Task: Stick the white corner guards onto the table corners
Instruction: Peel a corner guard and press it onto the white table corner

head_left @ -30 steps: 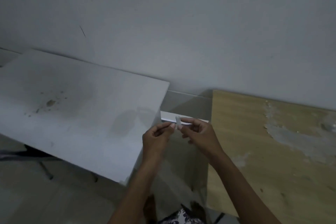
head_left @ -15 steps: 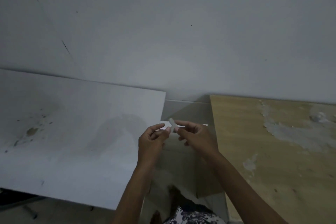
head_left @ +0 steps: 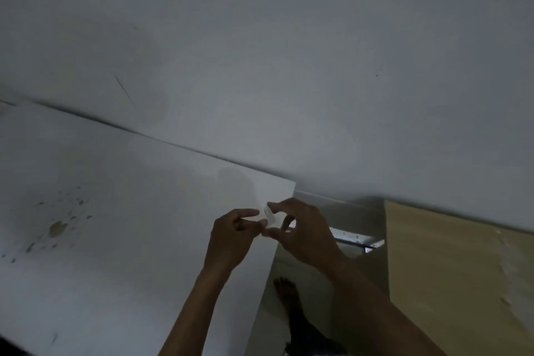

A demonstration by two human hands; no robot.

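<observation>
A small white corner guard [head_left: 269,217] is pinched between the fingertips of both hands, above the right edge of the white table [head_left: 121,240]. My left hand [head_left: 234,235] grips its left side with thumb and forefinger. My right hand [head_left: 303,233] holds it from the right, fingers curled around it. The white table's far right corner [head_left: 293,183] lies a short way above and right of the guard, against the wall. Dim light and blur hide the guard's exact shape.
A light wooden table [head_left: 462,283] with patchy worn marks stands at the right, across a narrow gap. My bare foot [head_left: 286,292] shows on the floor in that gap. Brown stains [head_left: 57,228] mark the white table's left part. A plain wall rises behind both tables.
The view has shifted so both hands, still holding the guard, now sit over the white table's right edge rather than over the gap; the far corner is nearer to them.
</observation>
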